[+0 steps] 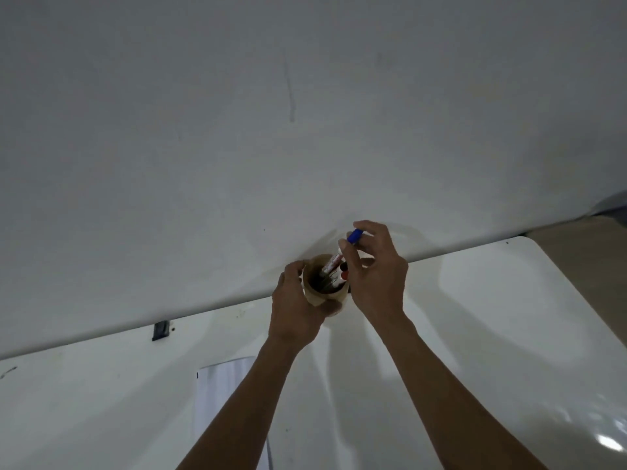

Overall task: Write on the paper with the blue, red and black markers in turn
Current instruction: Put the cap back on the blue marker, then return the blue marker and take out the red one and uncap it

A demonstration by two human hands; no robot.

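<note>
- The left hand [298,307] wraps around a tan cup [324,290] at the table's [475,317] far edge.
- The right hand [376,269] pinches a blue-capped marker [339,252] leaning in the cup.
- Paper [224,385] lies nearer, beside the left forearm.

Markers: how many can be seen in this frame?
3. The blue marker is pinched in the right hand, half out of the cup. A red cap and a dark cap show inside the cup. More may be hidden deeper.
</note>
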